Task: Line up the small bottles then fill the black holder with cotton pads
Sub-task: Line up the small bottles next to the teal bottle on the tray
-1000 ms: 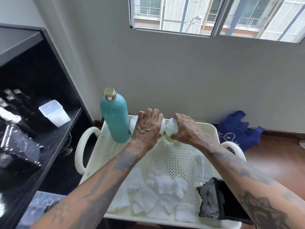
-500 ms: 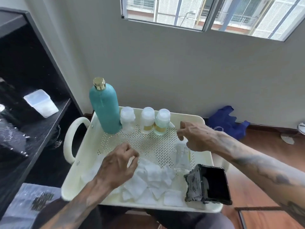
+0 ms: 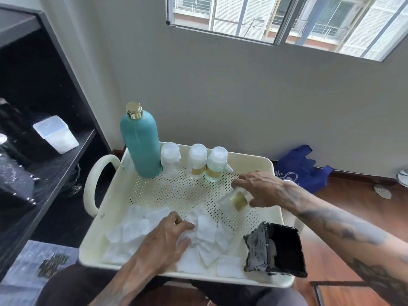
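Observation:
Three small clear bottles stand in a row at the back of the cream tray (image 3: 114, 219): one (image 3: 170, 159), a second (image 3: 197, 161) and a third (image 3: 216, 164), the last two with gold labels. My right hand (image 3: 260, 189) grips a further small bottle (image 3: 236, 199), tilted above the tray's right middle. White cotton pads (image 3: 205, 230) lie heaped along the tray's front. My left hand (image 3: 167, 237) rests on the pads, fingers curled into them. The black holder (image 3: 282, 250) stands at the tray's front right corner, open and dark inside.
A tall teal bottle (image 3: 140, 142) with a gold cap stands at the tray's back left. A black shelf (image 3: 44, 151) with a clear plastic box (image 3: 55, 134) is to the left. A blue bag (image 3: 302, 167) lies on the wooden floor by the wall.
Both hands left the bottle row at the back. My right hand came down to the lone bottle on the right and took hold of it, tilting it. My left hand settled on the pads.

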The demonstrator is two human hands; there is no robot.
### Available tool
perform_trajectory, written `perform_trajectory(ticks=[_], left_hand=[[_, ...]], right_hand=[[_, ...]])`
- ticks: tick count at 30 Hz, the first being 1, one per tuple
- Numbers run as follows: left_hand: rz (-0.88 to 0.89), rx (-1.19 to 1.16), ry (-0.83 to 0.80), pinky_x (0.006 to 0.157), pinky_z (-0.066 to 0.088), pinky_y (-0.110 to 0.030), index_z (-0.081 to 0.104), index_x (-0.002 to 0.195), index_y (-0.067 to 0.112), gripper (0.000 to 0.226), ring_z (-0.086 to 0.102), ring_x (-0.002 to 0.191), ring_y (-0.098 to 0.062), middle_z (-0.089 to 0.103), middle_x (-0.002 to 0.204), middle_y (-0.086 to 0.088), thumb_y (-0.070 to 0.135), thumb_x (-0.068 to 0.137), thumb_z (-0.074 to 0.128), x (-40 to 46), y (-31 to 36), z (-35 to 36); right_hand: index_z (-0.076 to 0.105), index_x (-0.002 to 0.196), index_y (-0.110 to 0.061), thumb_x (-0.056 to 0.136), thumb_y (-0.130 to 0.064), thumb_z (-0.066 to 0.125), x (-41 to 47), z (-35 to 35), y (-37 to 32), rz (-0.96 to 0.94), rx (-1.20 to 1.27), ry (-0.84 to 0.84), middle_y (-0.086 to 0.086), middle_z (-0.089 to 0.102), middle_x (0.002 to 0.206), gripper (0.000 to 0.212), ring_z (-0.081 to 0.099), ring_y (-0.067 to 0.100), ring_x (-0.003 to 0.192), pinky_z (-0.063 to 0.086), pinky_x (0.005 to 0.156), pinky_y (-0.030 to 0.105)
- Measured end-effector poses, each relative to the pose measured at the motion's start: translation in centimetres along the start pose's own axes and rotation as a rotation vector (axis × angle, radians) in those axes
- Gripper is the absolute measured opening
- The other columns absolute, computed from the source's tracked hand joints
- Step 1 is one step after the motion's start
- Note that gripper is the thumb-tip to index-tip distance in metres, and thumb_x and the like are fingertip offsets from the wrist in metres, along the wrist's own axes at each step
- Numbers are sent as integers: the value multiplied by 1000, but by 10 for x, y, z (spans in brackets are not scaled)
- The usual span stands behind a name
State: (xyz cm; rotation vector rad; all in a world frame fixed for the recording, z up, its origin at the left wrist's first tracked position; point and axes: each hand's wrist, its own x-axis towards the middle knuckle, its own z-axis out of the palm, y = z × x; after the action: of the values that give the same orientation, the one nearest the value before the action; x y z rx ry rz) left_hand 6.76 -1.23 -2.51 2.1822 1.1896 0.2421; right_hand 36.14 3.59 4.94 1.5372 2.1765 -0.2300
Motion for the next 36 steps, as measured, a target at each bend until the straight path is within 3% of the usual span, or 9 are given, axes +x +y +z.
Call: perform_trajectory(ticks=[6,9,14,19,22,26,31,33,36], left_hand=[[-16,0,25,75,41,-15,54,131,30,37,55,97,-4,42,113,11,41,96,50,0,0,1],[-17,-2,31,74,41,-15,54,130,32,36,55,98,-3,43,115,12,42,96,49,0,-2,1],[6,18,47,71,39,-15,55,129,32,35,48,92,0,41,110,14,40,95,50,-1,-3,2],[3,19,49,69,38,-15,55,128,34,35,50,91,-2,41,108,15,40,94,51,-1,-3,2],[-1,20,49,66,35,-14,55,128,33,34,49,88,-2,41,108,14,40,94,51,-1,-2,2],[6,22,57,66,34,-13,56,127,33,34,46,88,-1,42,108,13,39,95,51,-1,-3,3],[5,5,64,63,34,-11,57,127,32,34,48,87,-2,42,107,13,39,94,52,-1,-3,3],[2,11,61,59,32,-11,57,127,32,34,45,85,-2,42,107,13,39,94,52,-1,-3,3],[6,1,68,60,33,-11,57,127,32,34,45,85,-1,43,108,13,39,94,52,-2,-4,3]], right_hand=[[42,138,-25,75,-40,79,-22,-38,31,178,38,42,-1,54,123,74,48,19,111,37,77,28],[44,135,-20,74,-38,81,-22,-52,33,253,33,69,2,53,125,74,50,21,113,42,81,31],[45,133,-20,75,-25,80,-9,-54,17,289,11,80,7,47,117,67,49,20,88,41,70,31],[42,137,-18,78,-26,79,8,-44,9,299,69,187,10,46,118,70,50,23,87,42,71,32],[45,136,-15,79,-25,76,14,-47,7,325,39,172,10,45,119,66,52,24,97,46,78,34],[58,128,-16,76,-45,71,23,-53,2,296,32,243,5,48,130,61,46,23,116,37,99,35],[73,90,-16,86,-39,62,42,-44,-7,395,30,308,-1,65,103,26,49,18,97,32,98,35],[64,72,-17,87,-34,61,47,-36,-11,416,2,284,-2,62,88,23,47,18,91,30,102,38],[57,63,-20,91,-27,61,54,-25,-17,449,7,346,-1,65,87,30,53,20,98,29,109,46]])
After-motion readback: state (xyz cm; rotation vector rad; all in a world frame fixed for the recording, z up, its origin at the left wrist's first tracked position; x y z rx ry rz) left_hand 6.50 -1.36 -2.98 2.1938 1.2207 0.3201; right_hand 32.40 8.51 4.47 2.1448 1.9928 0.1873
